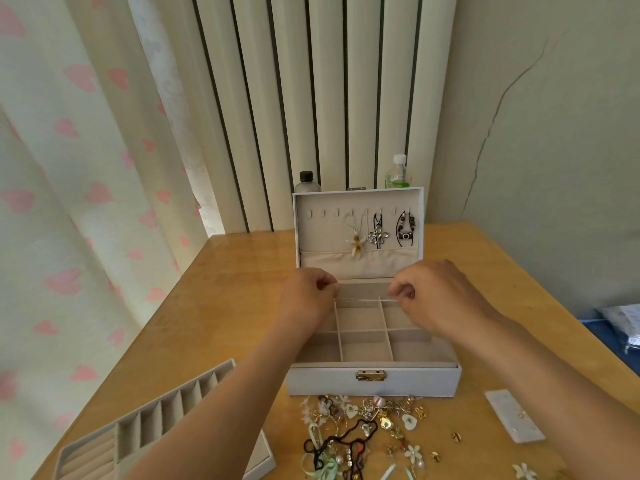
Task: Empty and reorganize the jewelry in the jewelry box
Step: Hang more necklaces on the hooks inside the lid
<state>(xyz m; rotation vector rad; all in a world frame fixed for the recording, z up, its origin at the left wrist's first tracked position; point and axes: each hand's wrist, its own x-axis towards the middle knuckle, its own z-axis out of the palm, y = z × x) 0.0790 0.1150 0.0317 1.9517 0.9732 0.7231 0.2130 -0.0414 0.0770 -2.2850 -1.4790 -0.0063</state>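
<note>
Both hands are over the open jewelry box (pixel 322 381) on the tabletop (pixel 225 323). The left hand (pixel 308 296) and right hand (pixel 436 296) each pinch an end of a thin chain (pixel 363 300), stretched above the back compartments. Loose jewelry (pixel 363 424) lies heaped just in front.

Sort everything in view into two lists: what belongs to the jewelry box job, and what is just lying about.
Job: jewelry box, lifted-out tray, loose jewelry pile, hung necklaces in the lid, thin chain pinched by left hand and right hand.
Lying about: black-capped bottle, white-capped bottle, plastic bag.
</note>
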